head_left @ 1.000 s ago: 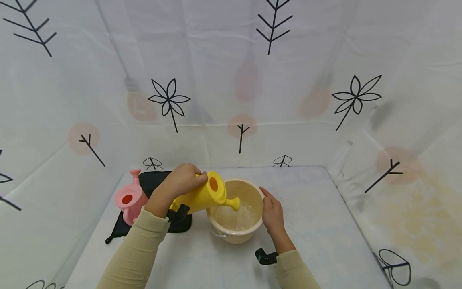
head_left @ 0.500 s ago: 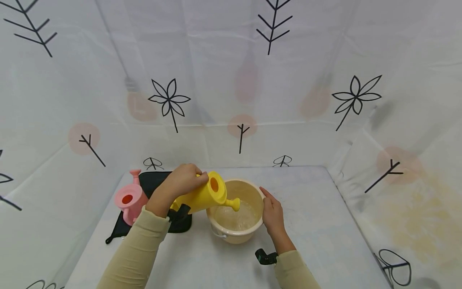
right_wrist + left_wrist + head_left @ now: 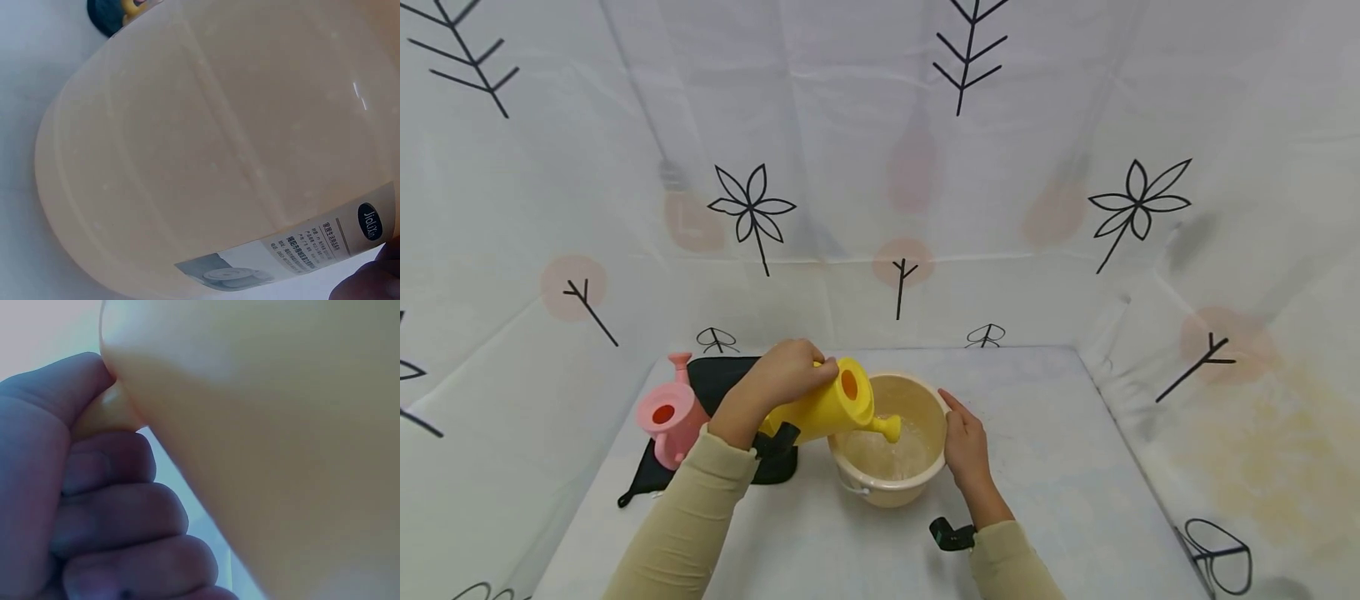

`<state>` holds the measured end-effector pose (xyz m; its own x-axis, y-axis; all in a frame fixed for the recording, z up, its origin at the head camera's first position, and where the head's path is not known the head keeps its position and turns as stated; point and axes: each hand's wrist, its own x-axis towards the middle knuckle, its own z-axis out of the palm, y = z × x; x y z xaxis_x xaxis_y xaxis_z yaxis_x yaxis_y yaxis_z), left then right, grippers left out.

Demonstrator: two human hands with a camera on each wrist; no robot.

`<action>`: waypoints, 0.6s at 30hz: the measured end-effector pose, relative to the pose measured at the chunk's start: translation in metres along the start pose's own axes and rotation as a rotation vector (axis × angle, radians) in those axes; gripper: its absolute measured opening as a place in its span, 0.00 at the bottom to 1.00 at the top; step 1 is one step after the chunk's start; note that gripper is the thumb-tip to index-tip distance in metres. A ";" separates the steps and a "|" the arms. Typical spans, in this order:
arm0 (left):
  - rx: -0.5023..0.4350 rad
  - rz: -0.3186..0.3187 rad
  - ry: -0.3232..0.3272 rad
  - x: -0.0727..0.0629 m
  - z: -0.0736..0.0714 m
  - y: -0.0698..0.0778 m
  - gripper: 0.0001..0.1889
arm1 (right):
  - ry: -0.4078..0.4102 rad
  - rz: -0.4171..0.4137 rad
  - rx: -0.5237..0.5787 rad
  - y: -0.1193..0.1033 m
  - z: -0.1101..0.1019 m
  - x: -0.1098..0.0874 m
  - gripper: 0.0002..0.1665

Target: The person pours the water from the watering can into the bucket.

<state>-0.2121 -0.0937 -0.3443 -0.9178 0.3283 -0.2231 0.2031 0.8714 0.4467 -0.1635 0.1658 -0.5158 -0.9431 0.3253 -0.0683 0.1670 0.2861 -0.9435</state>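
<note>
Creased backdrop (image 3: 835, 125) — round, glossy bucket (image 3: 891, 497)

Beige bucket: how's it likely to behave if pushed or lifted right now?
The beige bucket probably holds its shape with slight flex; its wall looks like smooth moulded plastic. It's likely heavier than when empty and apt to slosh, given what looks like rippling water inside. It may be somewhat slippery: the right wrist view shows glossy highlights.

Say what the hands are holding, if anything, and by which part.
Left hand: the yellow watering can, by its handle. Right hand: the bucket, at its right side near the rim.
</note>
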 end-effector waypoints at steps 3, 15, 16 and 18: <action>0.002 0.002 0.002 0.000 0.000 -0.001 0.21 | 0.007 -0.008 -0.003 0.001 0.000 0.001 0.28; -0.015 -0.015 0.005 0.000 -0.001 -0.006 0.20 | -0.009 0.005 0.018 0.000 0.001 0.001 0.28; -0.018 -0.017 0.007 0.000 -0.001 -0.007 0.20 | -0.010 0.010 0.017 0.000 0.001 0.001 0.28; -0.025 -0.026 0.009 0.000 0.000 -0.009 0.20 | -0.011 0.008 0.015 0.000 0.000 0.000 0.28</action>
<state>-0.2138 -0.1017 -0.3480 -0.9258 0.3025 -0.2267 0.1709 0.8699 0.4627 -0.1638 0.1660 -0.5160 -0.9451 0.3171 -0.0791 0.1699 0.2700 -0.9478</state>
